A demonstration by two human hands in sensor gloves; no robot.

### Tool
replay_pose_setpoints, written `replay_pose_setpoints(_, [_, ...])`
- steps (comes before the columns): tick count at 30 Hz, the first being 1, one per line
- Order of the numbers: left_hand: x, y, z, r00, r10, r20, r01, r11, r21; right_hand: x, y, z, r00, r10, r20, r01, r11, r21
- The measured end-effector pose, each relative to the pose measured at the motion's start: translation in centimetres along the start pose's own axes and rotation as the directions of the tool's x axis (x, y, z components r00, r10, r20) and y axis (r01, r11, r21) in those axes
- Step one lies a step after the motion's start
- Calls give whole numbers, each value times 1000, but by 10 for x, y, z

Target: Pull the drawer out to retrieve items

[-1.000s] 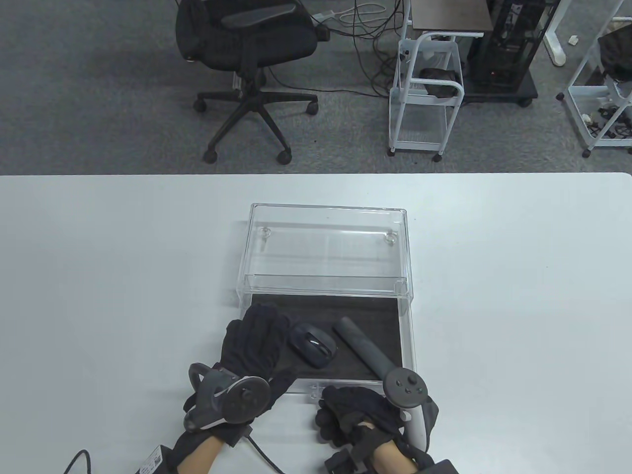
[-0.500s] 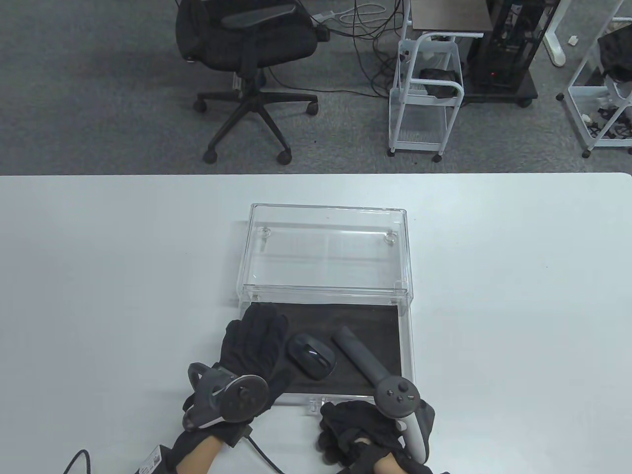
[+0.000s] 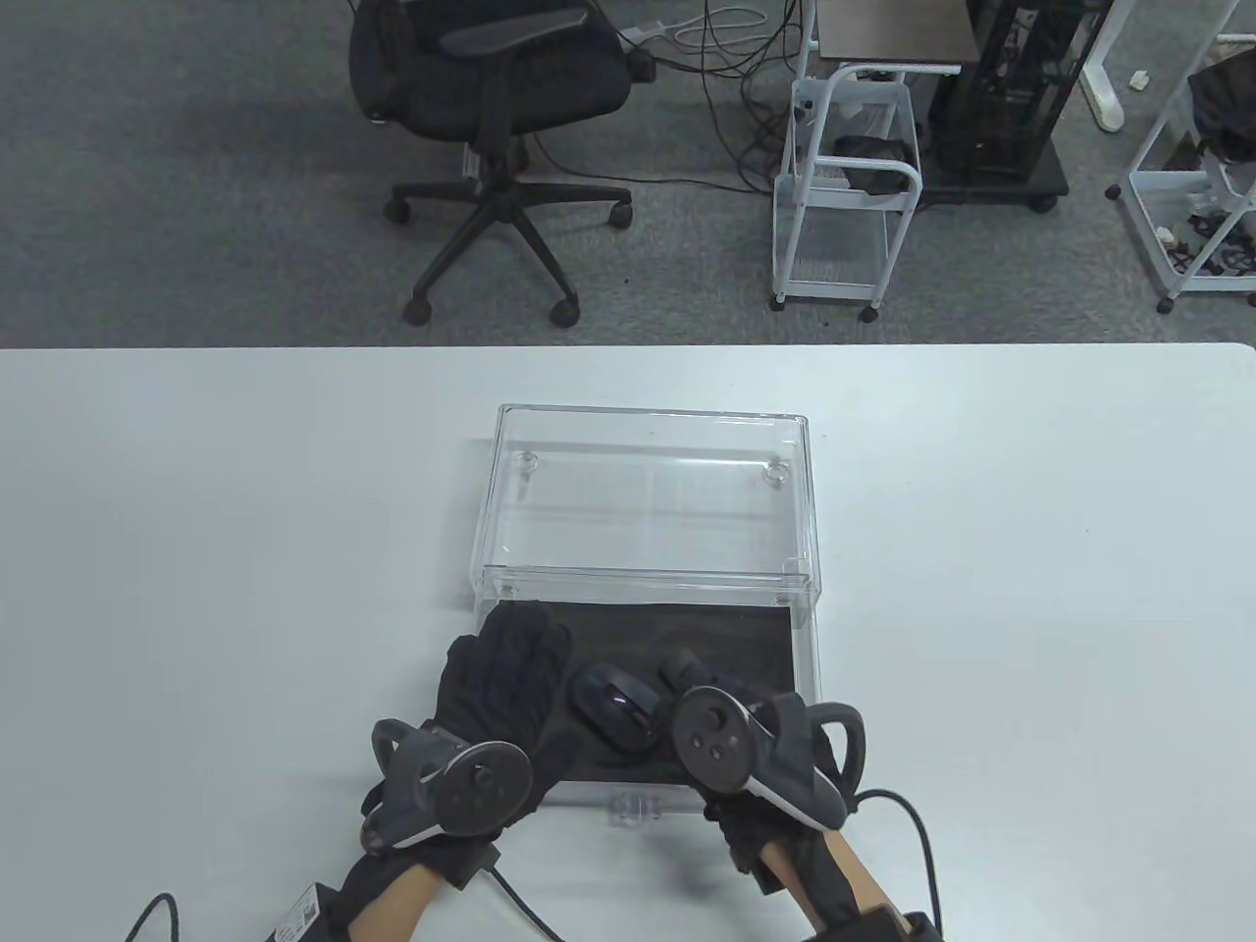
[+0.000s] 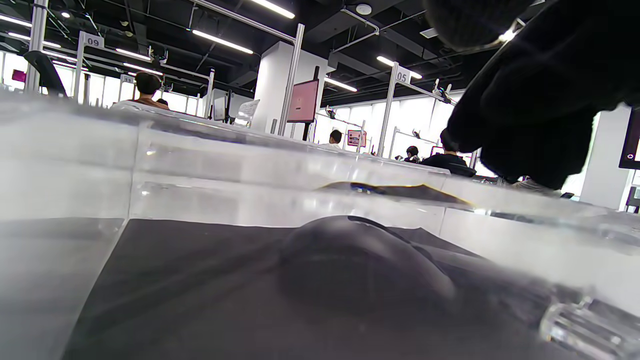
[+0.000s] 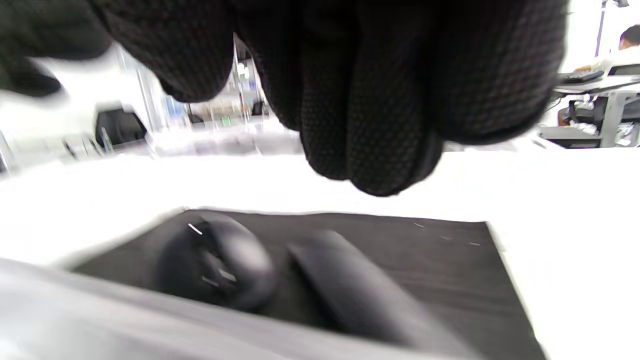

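My left hand (image 3: 505, 677) lies flat, fingers spread, on the left part of the pulled-out drawer (image 3: 803, 677), over its black liner (image 3: 687, 628). Just to the right of it, the computer mouse (image 3: 613, 708) rests on the liner, apart from my fingers. Next comes the dark cylinder (image 3: 682, 669), lying beside the mouse. My right hand (image 3: 775, 756) hovers above the cylinder and the drawer front; I cannot tell whether its fingers are curled or loose, and it holds nothing that I can see. The clear case (image 3: 653, 491) stands behind the drawer on the white counter (image 3: 196, 540).
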State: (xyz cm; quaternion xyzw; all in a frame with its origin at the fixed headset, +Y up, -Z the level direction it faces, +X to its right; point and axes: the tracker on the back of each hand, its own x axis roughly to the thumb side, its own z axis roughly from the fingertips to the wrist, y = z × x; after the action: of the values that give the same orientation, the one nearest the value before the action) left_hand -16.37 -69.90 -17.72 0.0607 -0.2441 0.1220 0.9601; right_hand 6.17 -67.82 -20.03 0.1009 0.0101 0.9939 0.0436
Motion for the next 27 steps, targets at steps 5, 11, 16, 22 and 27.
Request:
replay_pose_setpoints(5, [0, 0, -1, 1000, 2, -2, -2, 1000, -12, -6, 38, -27, 994, 94, -60, -73, 954, 289])
replay_pose_setpoints(11, [0, 0, -2, 1000, 1, -5, -1, 1000, -27, -5, 60, -39, 976, 213, -55, -162, 864, 476])
replay_pose_setpoints(16, [-1, 0, -2, 1000, 5, -1, -5, 999, -36, -5, 69, -42, 966, 252, -51, -198, 857, 475])
replay_pose_setpoints(22, [-1, 0, -2, 1000, 5, -1, -5, 999, -35, -8, 61, -39, 983, 165, -82, -119, 911, 395])
replay_pose_setpoints(27, [0, 0, -2, 1000, -1, 1, 2, 999, -39, -4, 31, -30, 994, 101, -47, -88, 970, 225])
